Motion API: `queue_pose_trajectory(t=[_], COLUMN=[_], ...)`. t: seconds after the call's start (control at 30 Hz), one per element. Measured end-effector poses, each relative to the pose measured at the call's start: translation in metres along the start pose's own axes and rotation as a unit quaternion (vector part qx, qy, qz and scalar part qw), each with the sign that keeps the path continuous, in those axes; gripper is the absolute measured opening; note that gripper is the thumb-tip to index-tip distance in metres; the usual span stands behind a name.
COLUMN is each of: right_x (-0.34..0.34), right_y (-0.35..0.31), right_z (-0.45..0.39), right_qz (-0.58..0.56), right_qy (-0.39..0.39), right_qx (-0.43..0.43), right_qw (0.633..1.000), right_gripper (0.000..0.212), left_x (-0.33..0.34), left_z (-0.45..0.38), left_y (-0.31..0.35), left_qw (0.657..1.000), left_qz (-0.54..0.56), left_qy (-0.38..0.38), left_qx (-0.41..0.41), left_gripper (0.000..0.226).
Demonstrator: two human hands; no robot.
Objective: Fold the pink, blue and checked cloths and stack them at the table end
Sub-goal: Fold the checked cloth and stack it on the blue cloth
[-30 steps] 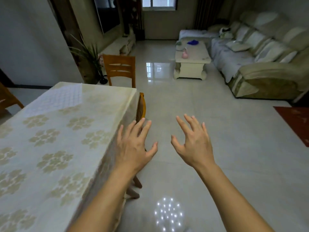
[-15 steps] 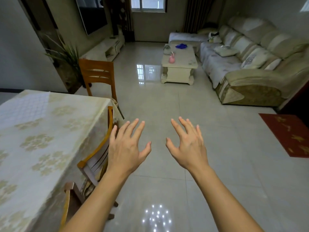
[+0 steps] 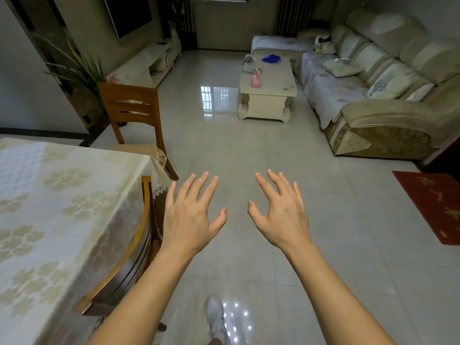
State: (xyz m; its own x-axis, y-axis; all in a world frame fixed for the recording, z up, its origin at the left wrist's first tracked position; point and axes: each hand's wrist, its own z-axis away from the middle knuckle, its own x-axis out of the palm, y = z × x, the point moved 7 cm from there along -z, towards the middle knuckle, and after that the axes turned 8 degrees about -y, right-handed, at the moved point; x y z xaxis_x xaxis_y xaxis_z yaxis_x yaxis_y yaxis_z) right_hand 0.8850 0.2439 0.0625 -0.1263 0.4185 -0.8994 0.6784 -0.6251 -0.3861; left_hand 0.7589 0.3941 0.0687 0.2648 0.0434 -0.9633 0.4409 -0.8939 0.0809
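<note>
Head view: left hand (image 3: 191, 215) and right hand (image 3: 278, 212) empty, fingers spread, now clear of table (image 3: 62, 195). Turned toward blue cloth (image 3: 270, 58) (pink, checked cloths unseen); fetching likely underway.

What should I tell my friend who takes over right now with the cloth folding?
Left hand: open, fingers spread, holding nothing, out over the floor.
Right hand: open too, empty.
Cloths: a blue cloth lies bunched on the far coffee table, and a pink thing nearer on it may be the pink cloth. No checked cloth is in view.
Dining table, at the left: nothing stacked on the part that shows.
Done: nothing folded yet.
Left: fetch the cloths, fold all three, stack them at the table end.
</note>
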Motion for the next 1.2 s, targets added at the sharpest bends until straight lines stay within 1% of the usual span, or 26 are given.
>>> queue_pose_trajectory(t=[0.37, 0.67, 0.77, 0.93, 1.03, 1.1, 1.2], right_x=[0.042, 0.076, 0.089, 0.105, 0.11, 0.111, 0.109], right_y=[-0.004, -0.007, 0.0, 0.026, 0.046, 0.063, 0.086], right_z=[-0.198, -0.316, -0.354, -0.433, -0.485, -0.529, -0.598], right_qz=[0.004, 0.001, -0.005, -0.022, -0.019, -0.015, -0.013], right_qy=[-0.007, -0.016, -0.012, -0.019, -0.028, -0.052, -0.057], right_qx=[0.018, -0.005, -0.021, -0.023, -0.037, -0.038, -0.05], right_qw=[1.0, 1.0, 1.0, 0.999, 0.999, 0.998, 0.997], right_gripper=[0.068, 0.07, 0.069, 0.07, 0.069, 0.068, 0.069], left_x=[0.046, 0.076, 0.089, 0.114, 0.124, 0.131, 0.143], left_z=[-0.186, -0.288, -0.323, -0.4, -0.456, -0.5, -0.57], left_y=[-0.078, -0.125, -0.132, -0.136, -0.132, -0.126, -0.121], left_qw=[1.0, 0.999, 0.999, 0.999, 0.999, 0.999, 0.997], left_qz=[0.024, 0.026, 0.016, 0.011, 0.016, 0.021, 0.02], left_qy=[-0.005, -0.01, -0.017, -0.015, -0.002, -0.005, -0.014], left_qx=[0.004, -0.02, -0.026, -0.036, -0.038, -0.047, -0.072], left_gripper=[0.068, 0.068, 0.068, 0.067, 0.067, 0.067, 0.069])
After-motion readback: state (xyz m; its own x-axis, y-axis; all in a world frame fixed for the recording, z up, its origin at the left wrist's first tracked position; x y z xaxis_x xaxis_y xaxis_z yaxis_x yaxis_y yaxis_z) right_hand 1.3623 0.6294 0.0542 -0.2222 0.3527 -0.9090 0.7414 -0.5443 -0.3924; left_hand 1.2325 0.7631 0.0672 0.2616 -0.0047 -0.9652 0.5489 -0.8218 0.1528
